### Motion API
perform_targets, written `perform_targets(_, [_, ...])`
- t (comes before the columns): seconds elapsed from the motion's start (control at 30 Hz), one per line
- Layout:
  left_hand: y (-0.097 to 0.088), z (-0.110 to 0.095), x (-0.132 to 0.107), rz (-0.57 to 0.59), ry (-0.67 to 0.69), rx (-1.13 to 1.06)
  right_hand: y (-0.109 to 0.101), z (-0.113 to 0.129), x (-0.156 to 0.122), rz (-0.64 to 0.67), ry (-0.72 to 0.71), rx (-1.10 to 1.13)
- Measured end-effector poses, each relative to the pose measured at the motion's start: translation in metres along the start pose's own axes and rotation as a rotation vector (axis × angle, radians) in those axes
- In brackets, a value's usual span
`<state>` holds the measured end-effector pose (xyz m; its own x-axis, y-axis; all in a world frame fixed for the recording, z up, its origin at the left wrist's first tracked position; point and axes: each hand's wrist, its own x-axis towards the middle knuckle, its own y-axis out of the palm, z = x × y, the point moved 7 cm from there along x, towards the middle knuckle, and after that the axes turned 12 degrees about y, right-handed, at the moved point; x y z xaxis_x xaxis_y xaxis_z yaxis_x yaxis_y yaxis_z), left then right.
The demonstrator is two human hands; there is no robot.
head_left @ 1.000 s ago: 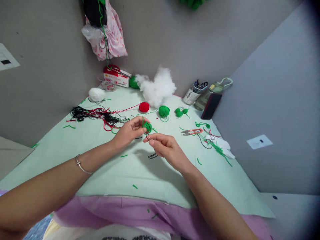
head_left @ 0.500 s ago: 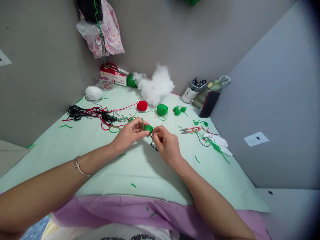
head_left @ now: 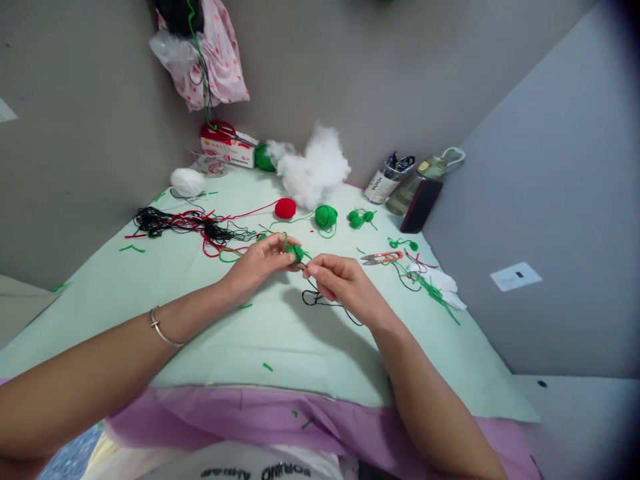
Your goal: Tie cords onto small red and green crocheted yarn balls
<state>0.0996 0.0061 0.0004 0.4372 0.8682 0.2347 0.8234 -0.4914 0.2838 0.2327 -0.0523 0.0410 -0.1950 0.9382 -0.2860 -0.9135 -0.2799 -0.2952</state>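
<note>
My left hand point(head_left: 263, 263) is closed around a small green crocheted piece point(head_left: 296, 253), its thumb and fingers pinching the sides. A dark strand shows across the piece's face, and green yarn loops over the forefinger. Just to the right, my right hand point(head_left: 340, 283) is closed in a pinch close to the piece's lower edge. Something thin is between those fingertips, too small to make out. Black yarn point(head_left: 313, 298) hangs below the fingers and trails in a loop on the table, passing under my right hand.
Behind my hands lie a red yarn ball point(head_left: 285, 208), a green yarn ball point(head_left: 325, 217) and white stuffing point(head_left: 315, 167). Tangled black and red yarn point(head_left: 185, 225) is at left. Orange thread snips point(head_left: 383, 257), a phone point(head_left: 421, 205) and a pen cup point(head_left: 383, 185) are at right.
My right hand has moved slightly right and down, away from the green crocheted piece. The piece has turned in my left hand, and more black yarn shows below.
</note>
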Motion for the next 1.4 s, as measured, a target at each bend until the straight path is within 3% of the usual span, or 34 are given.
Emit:
perform_targets(0.23, [0.005, 0.006, 0.000, 0.135, -0.044, 0.152, 0.000, -0.001, 0.003, 0.136, 0.015, 0.338])
perform_targets(0.37, [0.011, 0.011, -0.003, 0.180, -0.034, 0.251, -0.006, -0.002, 0.008, 0.091, 0.041, 0.547])
perform_targets(0.5, [0.015, 0.015, -0.006, 0.197, -0.050, 0.202, -0.009, 0.003, 0.004, 0.047, -0.016, 0.435])
perform_targets(0.57, [0.014, 0.016, -0.006, 0.179, -0.085, 0.103, -0.016, 0.008, 0.000, -0.046, -0.104, 0.212])
perform_targets(0.67, [0.008, 0.015, -0.004, 0.100, -0.155, -0.082, -0.040, 0.017, -0.012, -0.373, -0.249, -0.109])
perform_targets(0.73, [0.005, 0.014, -0.004, 0.056, -0.198, -0.164, -0.059, 0.020, -0.021, -0.588, -0.290, -0.181])
perform_targets(0.8, [0.005, 0.012, -0.004, 0.036, -0.213, -0.200, -0.070, 0.018, -0.025, -0.663, -0.276, -0.171])
perform_targets(0.9, [0.006, 0.009, -0.003, 0.030, -0.197, -0.213, -0.068, 0.013, -0.019, -0.530, -0.223, -0.114])
perform_targets(1.03, [0.008, 0.006, -0.002, 0.045, -0.164, -0.195, -0.037, 0.005, -0.008, -0.222, -0.173, -0.056])
perform_targets(1.1, [0.007, 0.004, -0.002, 0.058, -0.141, -0.176, -0.023, 0.001, -0.006, -0.151, -0.154, -0.048])
perform_targets(1.2, [0.004, 0.000, -0.001, 0.062, -0.115, -0.144, -0.013, -0.003, -0.004, -0.181, -0.132, -0.048])
perform_targets(1.4, [0.002, -0.001, 0.000, 0.046, -0.102, -0.110, -0.020, 0.011, -0.013, -0.473, -0.304, -0.293])
